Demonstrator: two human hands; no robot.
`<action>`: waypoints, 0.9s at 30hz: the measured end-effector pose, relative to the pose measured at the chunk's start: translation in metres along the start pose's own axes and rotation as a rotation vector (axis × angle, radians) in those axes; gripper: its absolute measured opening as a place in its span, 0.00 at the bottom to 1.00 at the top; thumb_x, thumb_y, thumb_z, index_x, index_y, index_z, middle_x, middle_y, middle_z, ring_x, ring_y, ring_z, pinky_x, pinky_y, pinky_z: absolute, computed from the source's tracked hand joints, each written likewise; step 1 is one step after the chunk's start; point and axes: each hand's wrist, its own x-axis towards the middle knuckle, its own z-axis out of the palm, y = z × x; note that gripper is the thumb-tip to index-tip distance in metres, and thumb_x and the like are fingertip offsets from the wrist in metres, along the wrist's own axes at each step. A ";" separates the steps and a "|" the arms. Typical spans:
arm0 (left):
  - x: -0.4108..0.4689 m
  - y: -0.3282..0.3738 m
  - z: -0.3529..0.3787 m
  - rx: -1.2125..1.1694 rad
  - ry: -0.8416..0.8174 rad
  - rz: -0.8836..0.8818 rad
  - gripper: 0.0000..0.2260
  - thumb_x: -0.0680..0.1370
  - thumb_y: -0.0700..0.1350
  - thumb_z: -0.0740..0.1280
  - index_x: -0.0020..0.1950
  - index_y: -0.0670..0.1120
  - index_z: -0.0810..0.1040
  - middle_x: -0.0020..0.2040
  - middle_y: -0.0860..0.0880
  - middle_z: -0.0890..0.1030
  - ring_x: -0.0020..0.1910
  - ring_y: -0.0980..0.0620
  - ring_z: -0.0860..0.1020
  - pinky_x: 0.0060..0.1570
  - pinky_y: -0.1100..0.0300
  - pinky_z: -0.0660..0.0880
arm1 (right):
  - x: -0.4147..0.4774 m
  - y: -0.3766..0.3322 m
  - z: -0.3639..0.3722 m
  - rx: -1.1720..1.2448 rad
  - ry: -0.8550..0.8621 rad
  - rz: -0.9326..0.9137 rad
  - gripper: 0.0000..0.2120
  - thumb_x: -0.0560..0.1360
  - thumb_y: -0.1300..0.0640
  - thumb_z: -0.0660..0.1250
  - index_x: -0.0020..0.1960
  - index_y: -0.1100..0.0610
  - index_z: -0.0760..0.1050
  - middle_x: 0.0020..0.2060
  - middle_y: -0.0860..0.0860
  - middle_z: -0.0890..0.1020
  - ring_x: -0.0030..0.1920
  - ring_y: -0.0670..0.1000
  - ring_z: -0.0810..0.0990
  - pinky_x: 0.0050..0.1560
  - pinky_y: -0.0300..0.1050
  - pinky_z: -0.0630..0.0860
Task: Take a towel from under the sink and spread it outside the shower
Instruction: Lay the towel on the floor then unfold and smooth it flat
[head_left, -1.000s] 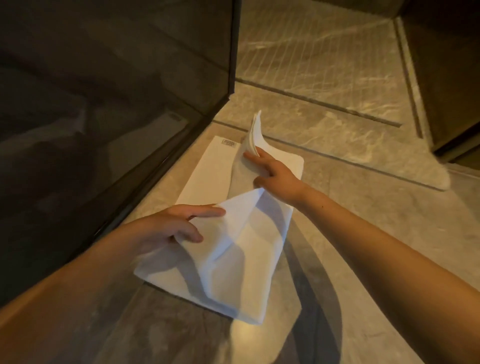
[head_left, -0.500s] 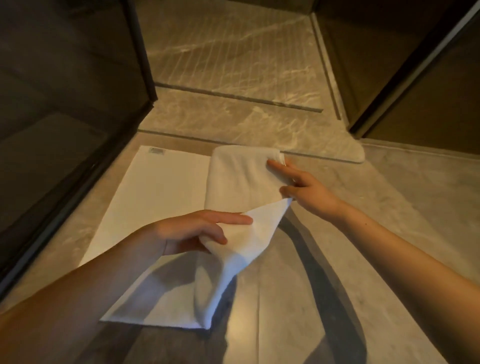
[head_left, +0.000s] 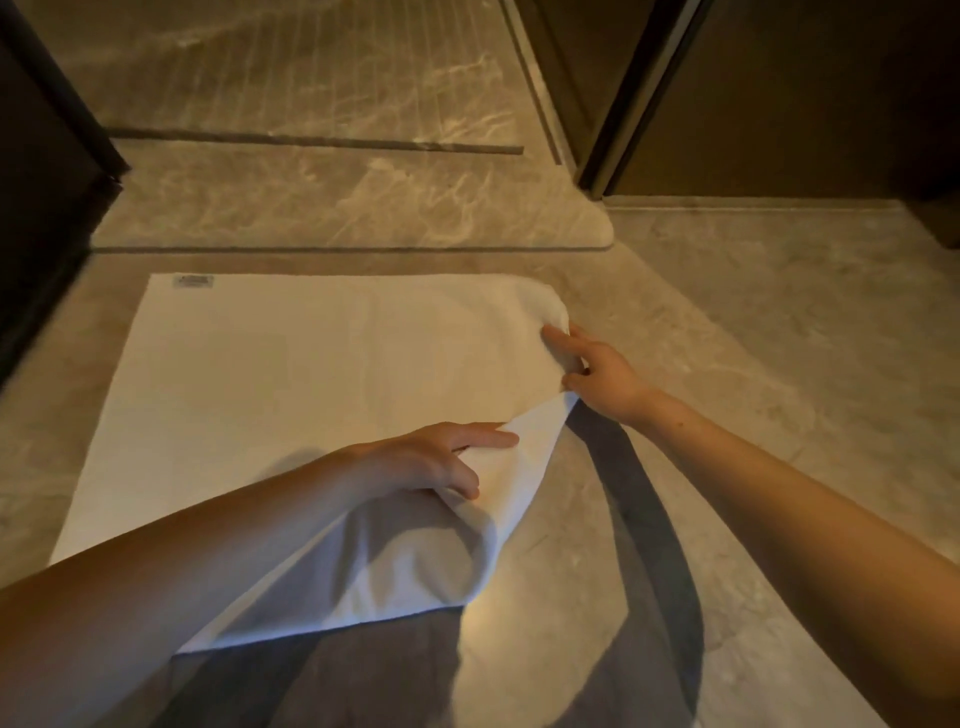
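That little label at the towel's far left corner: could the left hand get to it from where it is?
Probably yes. The label lies face up on the flat part of the towel, with only bare cloth between it and the left hand. But that hand is now gripping the raised near edge and would have to let go.

Since a second ago we unfolded towel (head_left: 291, 395) rightward; doubled flap gone; right hand (head_left: 597, 371) carried far corner outward; left hand (head_left: 431, 460) pinches near edge, now lifted.

No text can be read. The towel (head_left: 291, 374) bears a small label (head_left: 192, 281) at its ten o'clock corner. Its print is too blurred.
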 end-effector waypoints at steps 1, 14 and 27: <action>0.000 0.002 -0.001 0.019 -0.008 -0.009 0.32 0.65 0.45 0.69 0.68 0.64 0.72 0.73 0.61 0.64 0.70 0.64 0.64 0.63 0.69 0.64 | 0.002 0.001 0.000 -0.027 0.005 -0.001 0.31 0.76 0.71 0.61 0.77 0.56 0.62 0.78 0.51 0.58 0.76 0.53 0.59 0.67 0.37 0.60; -0.021 -0.066 -0.034 1.159 0.572 0.070 0.24 0.82 0.54 0.51 0.78 0.54 0.54 0.79 0.56 0.52 0.78 0.50 0.44 0.75 0.48 0.39 | -0.003 -0.110 0.072 -0.434 0.026 -0.024 0.28 0.83 0.49 0.53 0.79 0.61 0.53 0.78 0.59 0.55 0.78 0.59 0.51 0.76 0.49 0.50; -0.017 -0.084 -0.031 1.200 0.620 0.127 0.27 0.80 0.58 0.43 0.79 0.54 0.47 0.79 0.54 0.50 0.78 0.49 0.47 0.75 0.45 0.45 | -0.069 -0.021 0.090 -0.735 -0.082 0.060 0.35 0.80 0.36 0.39 0.78 0.52 0.31 0.78 0.51 0.37 0.78 0.54 0.36 0.77 0.56 0.41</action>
